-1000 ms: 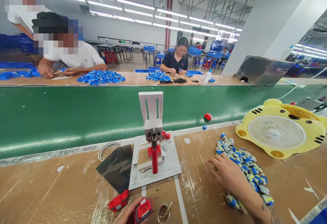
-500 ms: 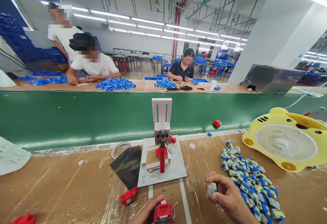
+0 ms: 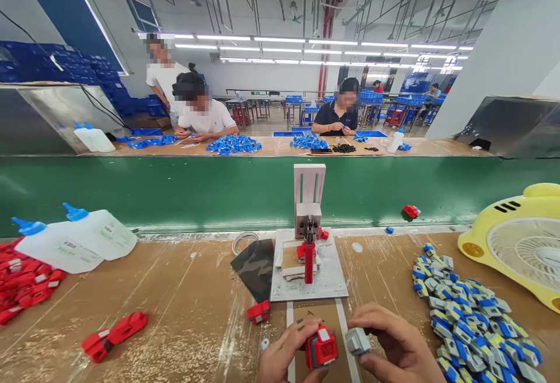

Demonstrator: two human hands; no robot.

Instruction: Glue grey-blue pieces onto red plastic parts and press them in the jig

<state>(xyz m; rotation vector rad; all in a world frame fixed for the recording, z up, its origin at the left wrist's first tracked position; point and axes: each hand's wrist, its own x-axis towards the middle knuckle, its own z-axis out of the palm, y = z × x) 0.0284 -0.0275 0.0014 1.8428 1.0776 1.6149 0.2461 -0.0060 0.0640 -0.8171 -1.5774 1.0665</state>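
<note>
My left hand (image 3: 289, 345) is closed around a red plastic housing (image 3: 321, 348) with a grey edge, low in the middle of the view. Close beside it, my right hand (image 3: 394, 342) pinches a small grey block (image 3: 357, 341) between thumb and fingers. The two parts are near each other, with a narrow gap between them. Beyond the hands stands a toggle clamp press with a red handle (image 3: 308, 263) on a white base plate (image 3: 330, 284). To my right lies a heap of grey, blue and yellow blocks (image 3: 472, 313).
Red housings (image 3: 30, 278) and white squeeze bottles (image 3: 105, 234) are on the left. More red pieces (image 3: 114, 336) lie nearer. A yellow fan (image 3: 525, 243) stands at right. Behind the green conveyor belt (image 3: 219, 190), co-workers sit at a bench with blue parts (image 3: 234, 144).
The view has turned left, bringing the bottles and red heap into sight. My right hand has brought the grey block close to the red housing, which my left hand has raised slightly.
</note>
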